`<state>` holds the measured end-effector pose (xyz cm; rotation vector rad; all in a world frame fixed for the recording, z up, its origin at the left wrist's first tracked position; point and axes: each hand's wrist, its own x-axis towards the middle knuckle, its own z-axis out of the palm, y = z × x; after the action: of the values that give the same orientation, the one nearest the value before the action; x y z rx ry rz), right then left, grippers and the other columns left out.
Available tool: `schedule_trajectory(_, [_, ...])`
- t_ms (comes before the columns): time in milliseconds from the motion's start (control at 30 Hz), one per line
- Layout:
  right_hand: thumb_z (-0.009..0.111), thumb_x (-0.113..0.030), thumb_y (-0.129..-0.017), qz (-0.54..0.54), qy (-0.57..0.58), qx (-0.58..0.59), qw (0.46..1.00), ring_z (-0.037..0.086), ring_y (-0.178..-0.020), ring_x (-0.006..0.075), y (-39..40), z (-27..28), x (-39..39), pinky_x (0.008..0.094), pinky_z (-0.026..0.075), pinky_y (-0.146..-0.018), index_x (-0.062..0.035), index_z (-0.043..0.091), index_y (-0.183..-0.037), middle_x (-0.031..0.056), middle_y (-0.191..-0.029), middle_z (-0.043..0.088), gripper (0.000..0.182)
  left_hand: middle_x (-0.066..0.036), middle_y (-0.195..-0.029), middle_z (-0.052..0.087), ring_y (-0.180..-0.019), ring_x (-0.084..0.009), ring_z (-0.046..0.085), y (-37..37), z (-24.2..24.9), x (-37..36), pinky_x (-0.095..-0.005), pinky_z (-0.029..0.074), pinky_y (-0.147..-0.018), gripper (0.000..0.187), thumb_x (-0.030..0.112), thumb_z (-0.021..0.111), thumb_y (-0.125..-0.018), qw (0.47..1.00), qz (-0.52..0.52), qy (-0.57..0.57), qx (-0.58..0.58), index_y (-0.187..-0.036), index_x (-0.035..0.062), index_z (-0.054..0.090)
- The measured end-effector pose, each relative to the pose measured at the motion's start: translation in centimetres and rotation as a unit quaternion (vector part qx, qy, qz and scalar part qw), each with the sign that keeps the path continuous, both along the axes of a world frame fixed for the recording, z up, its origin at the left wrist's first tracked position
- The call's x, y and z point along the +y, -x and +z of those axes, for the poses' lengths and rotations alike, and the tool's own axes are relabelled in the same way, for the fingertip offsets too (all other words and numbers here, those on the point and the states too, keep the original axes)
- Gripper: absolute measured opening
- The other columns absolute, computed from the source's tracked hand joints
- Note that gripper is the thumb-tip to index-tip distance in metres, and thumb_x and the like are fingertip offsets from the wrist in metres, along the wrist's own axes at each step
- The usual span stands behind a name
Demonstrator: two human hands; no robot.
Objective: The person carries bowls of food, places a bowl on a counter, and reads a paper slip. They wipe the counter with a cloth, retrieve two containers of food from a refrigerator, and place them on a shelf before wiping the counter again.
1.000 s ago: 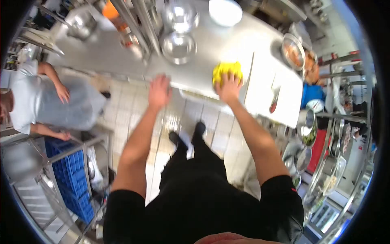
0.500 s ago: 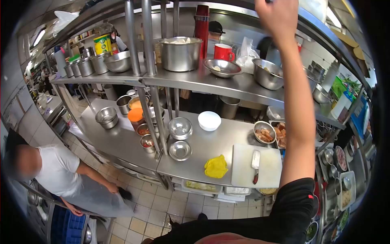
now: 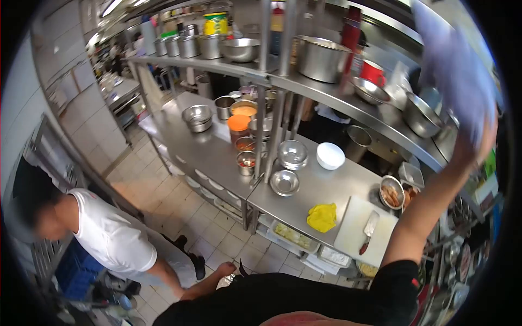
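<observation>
My right arm reaches up at the right. My right hand (image 3: pixel 472 145) grips the lower end of a pale bluish thing (image 3: pixel 455 70), which is blurred by motion and hangs in front of the upper shelf. My left hand (image 3: pixel 224 269) hangs low by my hip, touching nothing; its fingers are too small to read. A yellow cloth (image 3: pixel 322 216) lies crumpled on the steel counter (image 3: pixel 212 157), beside a white cutting board (image 3: pixel 353 223) with a cleaver (image 3: pixel 370 225) on it.
Steel bowls (image 3: pixel 285 182), sauce pots (image 3: pixel 246 161) and a white bowl (image 3: pixel 330 155) stand on the counter. Pots and bowls line the upper shelf (image 3: pixel 326 95). A person in a white shirt (image 3: pixel 111 236) bends over at lower left on the tiled floor.
My right hand left the yellow cloth on the counter, rose to the shelf and now holds a pale thing. My left hand dropped from the counter edge. The view lifted from the floor.
</observation>
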<state>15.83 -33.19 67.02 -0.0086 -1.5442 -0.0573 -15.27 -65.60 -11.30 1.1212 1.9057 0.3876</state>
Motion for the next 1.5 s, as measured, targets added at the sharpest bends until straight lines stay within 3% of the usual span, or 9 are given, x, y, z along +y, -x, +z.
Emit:
schedule_trajectory(133, [0.069, -0.022, -0.063, 0.334, 0.273, -0.335, 0.838, 0.055, -0.095, 0.0229, 2.6, -21.2, -4.7, 0.0339, 0.043, -0.085, -0.0064, 0.059, -0.088, 0.0121, -0.102, 0.057, 0.031, -0.015, -0.094, 0.065, -0.089, -0.0307, 0.061, -0.9, 0.7, 0.2, -0.0402, 0.05, -0.076, 0.031, 0.031, 0.052, -0.08, 0.984, -0.155, -0.004, 0.092, -0.092, 0.0059, 0.065])
schedule_trajectory(300, [0.055, -0.05, -0.081, 0.433, 0.765, -0.427, 0.21, 0.056, -0.106, 0.0276, -2.0, -73.8, -11.7, 0.0388, 0.045, -0.087, -0.0086, 0.062, -0.113, 0.0125, -0.118, 0.057, 0.053, -0.017, -0.087, 0.062, -0.086, -0.036, 0.06, 0.5, -1.4, -2.4, -0.0456, 0.049, -0.074, 0.022, 0.022, 0.05, -0.079, 0.923, -0.327, -0.079, 0.186, -0.082, 0.0039, 0.063])
schedule_trajectory(467, [0.054, -0.049, -0.082, 0.262, 0.51, -0.773, 0.271, 0.058, -0.104, 0.0281, -0.7, -72.1, -18.0, 0.0389, 0.045, -0.086, -0.0074, 0.062, -0.113, 0.0106, -0.115, 0.06, 0.053, -0.015, -0.083, 0.064, -0.084, -0.0339, 0.062, 1.0, -3.6, -7.0, -0.0455, 0.051, -0.071, 0.02, 0.022, 0.052, -0.079, 0.88, -0.426, 0.002, 0.211, -0.084, 0.0075, 0.065])
schedule_trajectory(733, [0.049, -0.055, -0.082, -0.135, 0.4, -0.86, 0.287, 0.062, -0.099, 0.0304, -0.4, -76.4, -19.0, 0.0435, 0.048, -0.081, -0.0114, 0.067, -0.103, 0.0139, -0.103, 0.065, 0.052, -0.018, -0.094, 0.064, -0.088, -0.038, 0.06, 1.7, -0.3, -10.5, -0.0473, 0.049, -0.075, 0.03, 0.027, 0.049, -0.08, 0.932, -0.322, 0.055, 0.156, -0.088, 0.0052, 0.068])
schedule_trajectory(1000, [0.055, -0.033, -0.082, 0.392, 0.617, -0.61, 0.306, 0.064, -0.093, 0.0306, 6.8, -68.3, -16.6, 0.0417, 0.051, -0.072, -0.0066, 0.067, -0.098, 0.0156, -0.1, 0.066, 0.033, -0.014, -0.085, 0.064, -0.085, -0.0339, 0.061, 4.3, -4.9, -14.1, -0.0451, 0.051, -0.07, 0.016, 0.016, 0.052, -0.076, 0.929, -0.294, 0.118, 0.192, -0.085, 0.0102, 0.065])
schedule_trajectory(1233, [0.053, -0.031, -0.082, 0.037, 0.423, -0.839, 0.34, 0.064, -0.093, 0.0319, -1.3, -74.7, -18.8, 0.0417, 0.051, -0.072, -0.0055, 0.066, -0.098, 0.0146, -0.099, 0.066, 0.033, -0.022, -0.088, 0.064, -0.086, -0.0386, 0.061, 3.0, -4.8, -10.8, -0.0479, 0.048, -0.077, 0.034, 0.031, 0.048, -0.079, 0.955, -0.258, 0.002, 0.147, -0.081, 0.0044, 0.068])
schedule_trajectory(1300, [0.057, -0.04, -0.079, -0.16, 0.363, -0.89, 0.224, 0.061, -0.101, 0.0283, -2.3, -74.1, -16.5, 0.0436, 0.048, -0.082, -0.0099, 0.066, -0.105, 0.0139, -0.108, 0.064, 0.041, -0.021, -0.088, 0.064, -0.087, -0.0382, 0.061, 3.3, -7.1, -10.3, -0.048, 0.048, -0.078, 0.033, 0.03, 0.047, -0.08, 0.961, -0.244, 0.032, 0.128, -0.082, 0.0044, 0.068])
schedule_trajectory(1400, [0.063, -0.043, -0.076, 0.062, 0.455, -0.885, 0.081, 0.06, -0.098, 0.0209, -6.4, -77.6, -10.4, 0.042, 0.047, -0.082, -0.0099, 0.067, -0.106, 0.0134, -0.11, 0.062, 0.045, -0.021, -0.086, 0.064, -0.087, -0.038, 0.061, 4.2, -6.3, -9.2, -0.0481, 0.048, -0.078, 0.034, 0.03, 0.047, -0.081, 0.966, -0.213, 0.044, 0.14, -0.079, 0.0042, 0.069])
schedule_trajectory(1500, [0.059, -0.035, -0.079, 0.1, 0.71, -0.668, 0.196, 0.057, -0.073, 0.0132, -2.3, -71.8, -9.1, 0.0328, 0.048, -0.061, -0.0117, 0.065, -0.107, 0.0046, -0.089, 0.064, 0.037, -0.019, -0.094, 0.064, -0.09, -0.0357, 0.062, 5.0, -4.7, -6.9, -0.0465, 0.049, -0.078, 0.039, 0.036, 0.046, -0.085, 0.95, -0.275, -0.014, 0.15, -0.102, 0.0049, 0.064])
